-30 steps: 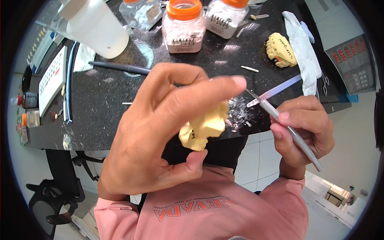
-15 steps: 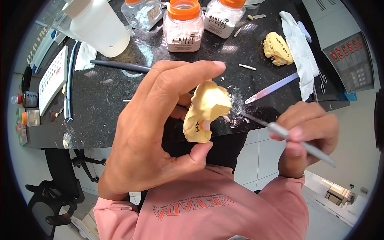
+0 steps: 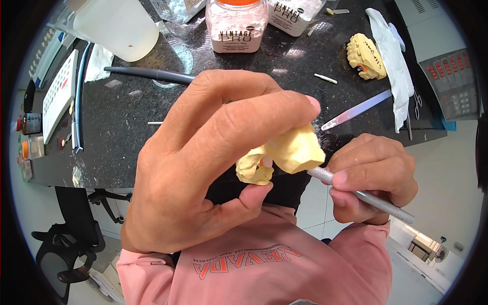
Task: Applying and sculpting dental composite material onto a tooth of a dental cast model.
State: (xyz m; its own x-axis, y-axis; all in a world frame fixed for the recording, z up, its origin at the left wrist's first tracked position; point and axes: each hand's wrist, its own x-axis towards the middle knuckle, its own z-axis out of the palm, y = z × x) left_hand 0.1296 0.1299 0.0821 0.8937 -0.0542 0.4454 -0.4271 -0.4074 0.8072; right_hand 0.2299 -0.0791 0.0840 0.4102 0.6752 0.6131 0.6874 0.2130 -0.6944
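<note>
My left hand (image 3: 203,152) grips a yellow plaster dental model (image 3: 300,150) between thumb and fingers, above the bench's near edge. A gap in the model shows a pale pink tooth-like piece (image 3: 266,161) with a bit of orange beside it. In my right hand (image 3: 376,175) is a slim metal dental carver (image 3: 381,204) with a knurled handle, pinched between thumb and fingers. Its working tip is hidden behind the model, so I cannot tell whether it touches. A second yellow dental model (image 3: 367,57) with handwriting lies at the far right.
Powder jars (image 3: 237,28) and a cloudy white plastic bottle (image 3: 117,30) stand at the back of the black bench (image 3: 122,117). A dark-handled tool (image 3: 147,74), a purple-handled tool (image 3: 356,109) and a white tissue (image 3: 394,71) lie around. A keypad unit (image 3: 450,76) is at right.
The model has turned and shifted right in my left hand. My right hand has moved left, bringing the carver's front end behind the model. The view has shifted slightly.
</note>
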